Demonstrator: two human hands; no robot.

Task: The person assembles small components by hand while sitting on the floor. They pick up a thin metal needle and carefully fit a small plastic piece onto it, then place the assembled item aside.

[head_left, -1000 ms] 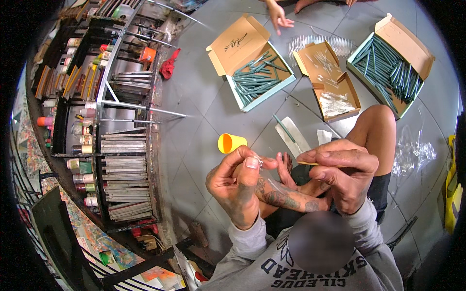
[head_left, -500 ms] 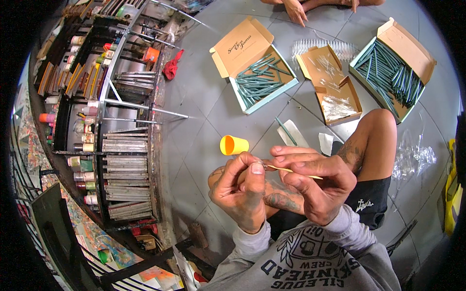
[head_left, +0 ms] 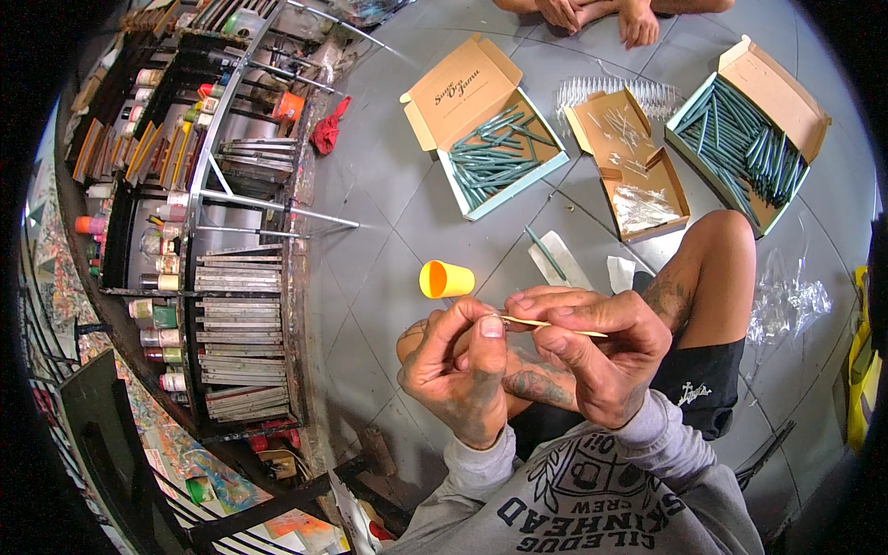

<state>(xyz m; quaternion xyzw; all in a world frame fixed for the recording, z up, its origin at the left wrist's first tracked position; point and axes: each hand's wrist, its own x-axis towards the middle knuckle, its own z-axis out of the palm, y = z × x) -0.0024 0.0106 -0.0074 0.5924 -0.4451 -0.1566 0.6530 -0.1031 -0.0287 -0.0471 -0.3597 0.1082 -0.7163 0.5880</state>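
Note:
My right hand [head_left: 606, 356] pinches a thin pale-yellow stick [head_left: 564, 330] between thumb and fingers. The stick's left end points at the fingertips of my left hand [head_left: 460, 356]. Those left fingertips are pressed together on something tiny, mostly hidden and too small to name. Both hands are held close together above my crossed legs. Just beyond them a yellow cup [head_left: 448, 279] lies on its side on the floor, its mouth to the left. A dark green slender stick [head_left: 548, 253] rests on a white paper piece [head_left: 566, 263].
Two open boxes hold dark green sticks [head_left: 497, 157], [head_left: 740, 139]. Between them, an open brown carton [head_left: 606, 116] contains small clear pieces [head_left: 646, 209]. Clear plastic [head_left: 786, 301] lies at right. A crowded shelf rack [head_left: 240, 324] stands left. Another person's hands [head_left: 638, 23] show at the top.
My right fingers have closed in around the stick, and its right end has shifted slightly left and up. The other person's hands have moved. My left hand has barely changed.

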